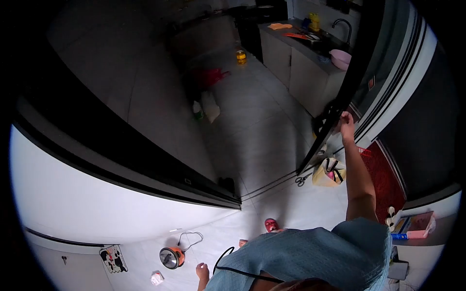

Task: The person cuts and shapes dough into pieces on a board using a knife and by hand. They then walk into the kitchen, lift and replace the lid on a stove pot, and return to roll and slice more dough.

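Note:
My right hand (345, 125) is raised at the dark edge of a sliding door (335, 114), its fingers curled against the frame; whether they grip it is hard to make out. Low in the view, my left hand (202, 269) hangs beside my body, small and partly curled, with nothing I can make out in it. An orange lamp-like device (172, 257) with a cable lies on the floor left of that hand. Near my right forearm stands a yellowish bag (329, 173), with black scissors (301, 181) on the floor beside it.
Beyond the doorway is a dim kitchen with a counter (310, 46), a pink basin (340, 59) and a faucet (343, 29). A yellow bottle (241, 57), a red bag (208, 75) and a pale bag (210, 106) are on its floor. Boxes (415, 228) sit at the right.

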{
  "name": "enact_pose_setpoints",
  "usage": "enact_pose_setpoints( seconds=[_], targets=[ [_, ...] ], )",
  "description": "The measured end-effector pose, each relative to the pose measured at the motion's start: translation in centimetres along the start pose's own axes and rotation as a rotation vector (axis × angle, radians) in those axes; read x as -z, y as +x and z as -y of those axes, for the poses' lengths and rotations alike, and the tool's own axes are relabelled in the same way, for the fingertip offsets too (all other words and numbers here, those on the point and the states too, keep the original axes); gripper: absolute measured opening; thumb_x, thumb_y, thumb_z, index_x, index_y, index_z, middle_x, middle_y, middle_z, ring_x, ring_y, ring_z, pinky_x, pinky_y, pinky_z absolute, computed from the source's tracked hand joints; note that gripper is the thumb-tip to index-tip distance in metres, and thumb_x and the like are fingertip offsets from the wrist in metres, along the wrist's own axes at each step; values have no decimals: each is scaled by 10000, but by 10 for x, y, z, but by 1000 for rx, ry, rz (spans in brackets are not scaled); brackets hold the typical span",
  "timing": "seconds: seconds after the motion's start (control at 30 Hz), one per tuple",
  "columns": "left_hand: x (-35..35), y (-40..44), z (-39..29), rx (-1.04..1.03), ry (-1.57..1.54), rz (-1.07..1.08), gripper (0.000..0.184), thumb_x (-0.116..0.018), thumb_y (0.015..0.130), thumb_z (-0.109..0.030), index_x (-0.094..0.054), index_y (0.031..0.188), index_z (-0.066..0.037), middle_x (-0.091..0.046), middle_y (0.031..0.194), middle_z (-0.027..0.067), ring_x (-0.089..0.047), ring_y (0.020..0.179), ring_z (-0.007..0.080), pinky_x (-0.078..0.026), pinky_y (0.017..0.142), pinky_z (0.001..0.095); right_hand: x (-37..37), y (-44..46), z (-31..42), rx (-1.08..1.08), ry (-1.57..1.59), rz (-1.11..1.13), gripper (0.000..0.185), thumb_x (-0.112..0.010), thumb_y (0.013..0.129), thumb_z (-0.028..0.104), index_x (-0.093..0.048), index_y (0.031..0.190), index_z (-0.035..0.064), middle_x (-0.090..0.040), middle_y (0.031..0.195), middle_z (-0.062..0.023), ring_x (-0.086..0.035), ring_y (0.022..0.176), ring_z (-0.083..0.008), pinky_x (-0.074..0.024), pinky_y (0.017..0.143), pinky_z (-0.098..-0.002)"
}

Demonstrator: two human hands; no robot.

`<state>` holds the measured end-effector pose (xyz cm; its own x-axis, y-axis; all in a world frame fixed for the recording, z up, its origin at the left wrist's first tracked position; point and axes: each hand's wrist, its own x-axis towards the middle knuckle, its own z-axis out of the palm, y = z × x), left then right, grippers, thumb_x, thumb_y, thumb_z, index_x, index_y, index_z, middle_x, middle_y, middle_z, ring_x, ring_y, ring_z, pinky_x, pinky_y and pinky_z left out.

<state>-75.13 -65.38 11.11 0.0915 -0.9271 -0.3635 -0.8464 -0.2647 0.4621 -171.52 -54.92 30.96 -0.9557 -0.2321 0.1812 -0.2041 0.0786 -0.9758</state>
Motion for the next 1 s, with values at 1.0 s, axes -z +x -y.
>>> enact_pose_setpoints(
  seconds=[1.0],
  targets=[
    [-6, -126, 93, 199, -234, -139, 352, -634, 770, -198, -688, 1016, 48, -678, 1043, 237, -637, 1015, 363, -487, 924, 421, -183, -277, 93, 405, -31, 228, 604, -543, 711, -84, -474, 1301, 23, -475, 1271, -116, -477, 1222, -259, -346, 1074, -360]
  ],
)
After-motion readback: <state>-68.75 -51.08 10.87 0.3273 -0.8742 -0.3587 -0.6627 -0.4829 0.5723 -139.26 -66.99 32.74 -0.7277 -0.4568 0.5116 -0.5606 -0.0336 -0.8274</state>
